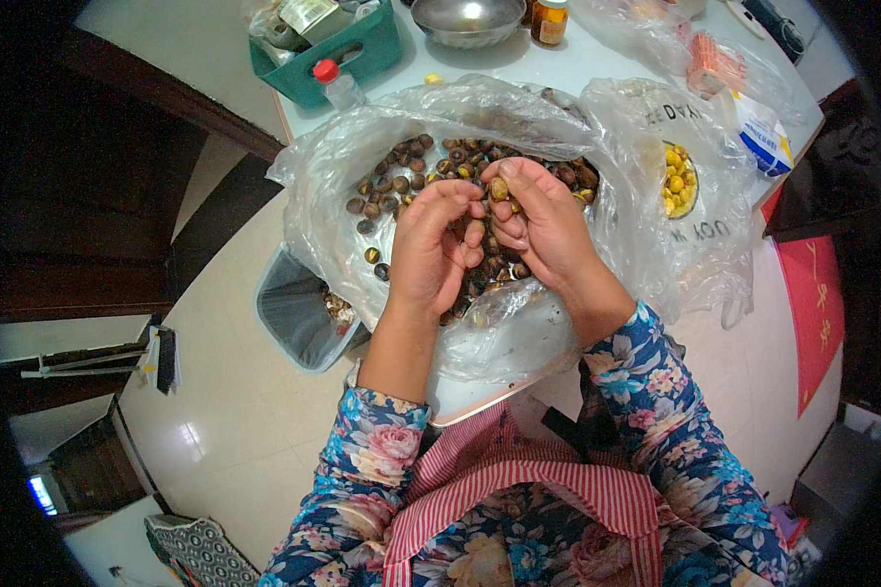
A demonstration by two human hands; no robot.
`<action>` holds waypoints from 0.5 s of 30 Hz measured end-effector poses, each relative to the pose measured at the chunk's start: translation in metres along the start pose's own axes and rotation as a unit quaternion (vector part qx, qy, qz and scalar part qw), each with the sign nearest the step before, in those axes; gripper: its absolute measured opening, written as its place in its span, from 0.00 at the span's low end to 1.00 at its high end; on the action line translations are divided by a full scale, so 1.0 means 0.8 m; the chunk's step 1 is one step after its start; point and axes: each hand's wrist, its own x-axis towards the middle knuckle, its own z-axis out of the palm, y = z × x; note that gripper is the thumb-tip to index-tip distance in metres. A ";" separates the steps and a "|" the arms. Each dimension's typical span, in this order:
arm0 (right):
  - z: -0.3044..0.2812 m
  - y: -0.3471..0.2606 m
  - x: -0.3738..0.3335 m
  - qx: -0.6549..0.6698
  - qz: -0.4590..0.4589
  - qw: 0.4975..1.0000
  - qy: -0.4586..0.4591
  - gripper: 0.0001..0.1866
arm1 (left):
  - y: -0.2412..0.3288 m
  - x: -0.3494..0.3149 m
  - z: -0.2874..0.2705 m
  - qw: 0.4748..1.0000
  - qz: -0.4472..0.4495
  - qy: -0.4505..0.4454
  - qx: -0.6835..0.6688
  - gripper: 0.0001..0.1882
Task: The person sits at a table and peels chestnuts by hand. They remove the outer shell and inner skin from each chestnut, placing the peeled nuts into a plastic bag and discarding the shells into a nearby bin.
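Observation:
My right hand (543, 220) pinches a chestnut (499, 189) between thumb and fingers; its surface looks yellowish brown. Close beside it, my left hand (433, 240) is closed, its thumb and fingertips pressed together near that chestnut. Whatever the left fingers may hold is hidden. Under both hands lies a wide-open clear plastic bag (318, 220) on the table. Many dark brown chestnuts (401, 184) are spread in it, some with split shells showing yellow. To the right, peeled yellow chestnuts (677, 176) fill a round container in another clear bag (646, 264).
A bin (282, 311) with scraps stands on the floor left of the table. Toward the table's back are a green basket (367, 54), a red-capped bottle (343, 88), a metal bowl (468, 20) and an amber jar (549, 22). A blue-and-white packet (762, 135) lies at the right.

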 end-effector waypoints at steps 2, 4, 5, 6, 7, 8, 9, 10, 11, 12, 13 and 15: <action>-0.001 0.001 0.000 -0.021 -0.006 1.000 0.009 0.10 | -0.002 -0.001 0.004 0.999 0.004 0.015 0.046 0.09; -0.001 0.002 0.000 -0.045 -0.004 0.999 0.028 0.08 | -0.003 -0.002 0.007 0.997 0.004 0.020 0.076 0.11; -0.002 0.002 0.001 -0.056 -0.008 0.998 0.031 0.08 | -0.004 -0.002 0.008 0.995 0.007 0.034 0.088 0.12; -0.002 0.003 0.001 -0.064 -0.005 0.997 0.038 0.08 | -0.004 -0.002 0.009 0.994 0.012 0.039 0.099 0.12; -0.002 0.003 0.002 -0.070 -0.007 0.997 0.034 0.08 | -0.003 -0.003 0.010 0.992 0.014 0.047 0.113 0.11; -0.002 0.003 0.002 -0.084 0.002 0.995 0.049 0.09 | -0.003 -0.003 0.010 0.991 0.020 0.052 0.126 0.11; -0.001 0.004 0.002 -0.093 -0.010 0.995 0.039 0.09 | -0.002 -0.003 0.010 0.991 0.016 0.050 0.124 0.11; -0.001 0.004 0.002 -0.111 -0.011 0.993 0.047 0.09 | 0.000 -0.003 0.009 0.991 0.017 0.046 0.122 0.10; 0.000 0.005 0.001 -0.123 -0.020 0.991 0.049 0.09 | 0.002 -0.003 0.009 0.992 0.017 0.042 0.119 0.10; 0.001 0.006 0.000 -0.149 -0.027 0.988 0.043 0.09 | 0.003 -0.003 0.008 0.992 0.013 0.044 0.117 0.09; 0.002 0.007 -0.001 -0.169 -0.042 0.984 0.030 0.08 | 0.006 -0.003 0.007 0.992 0.009 0.046 0.114 0.09; 0.003 0.008 -0.002 -0.184 -0.062 0.981 0.013 0.08 | 0.009 -0.004 0.006 0.992 0.009 0.048 0.118 0.08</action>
